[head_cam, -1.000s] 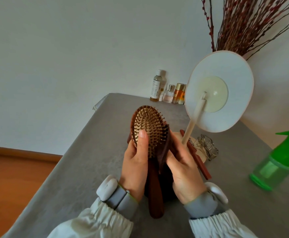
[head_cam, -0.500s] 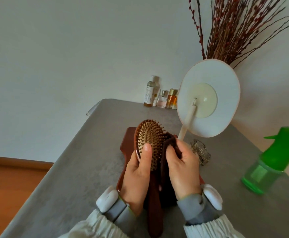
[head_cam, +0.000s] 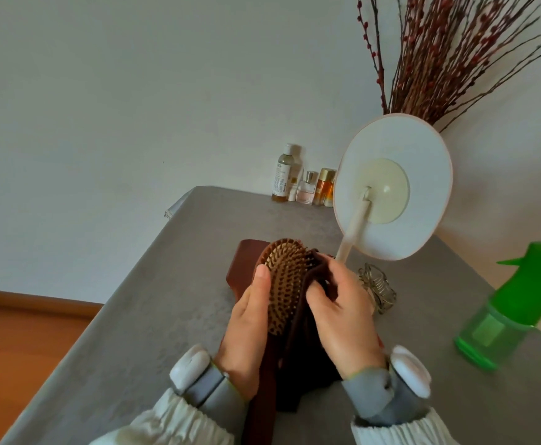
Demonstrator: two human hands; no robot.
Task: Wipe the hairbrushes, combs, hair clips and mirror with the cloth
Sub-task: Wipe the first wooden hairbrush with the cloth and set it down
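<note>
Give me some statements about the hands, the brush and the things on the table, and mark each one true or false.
1. The left hand holds the brush with the bristles facing the camera. True.
2. The right hand presses a white cloth on the brush. False: the cloth is dark brown.
3. The mirror shows its back to the camera. True.
4. The green spray bottle stands left of the hands. False: it stands to their right.
5. A hair clip lies on the table near the mirror stand. True.
</note>
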